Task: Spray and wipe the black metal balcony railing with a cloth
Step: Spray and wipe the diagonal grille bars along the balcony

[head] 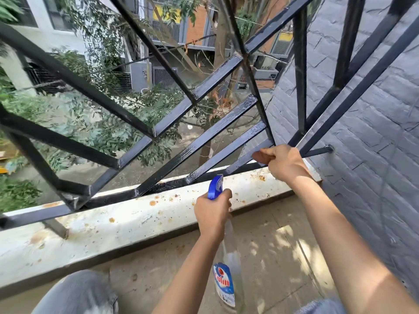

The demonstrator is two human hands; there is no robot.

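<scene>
Wiping step in hand, by my read. Right hand (pixel 283 163) at about 3 o'clock in the view, fingers (pixel 264 152) curled shut around a brownish cloth (pixel 260 157), pressing it on the lowest slanted bar of the black metal railing (pixel 204 134), near the corner where the bars meet the grey brick wall (pixel 374 109). Only a small bit of cloth shows past the knuckles. Left hand (pixel 213 214) at about 6 o'clock, fingers wrapped closed on the neck of a clear spray bottle (pixel 227 264) with a blue trigger head (pixel 215 186), nozzle aimed up toward the bars; bottle hangs over the balcony floor (pixel 272 257), not touching the railing. Cannot tell whether the trigger is squeezed. Bars near the right hand look wet and glossy; bars toward 9–10 o'clock look dull and dusty, so probably most of the railing is left to do. White ledge (pixel 136 220) under the railing is speckled with rusty debris. Next move likely calls for dragging the cloth down-left along the wet bar toward 8 o'clock with steady pressure, then spraying the next dry bar. Blurred knees at the bottom edge.
</scene>
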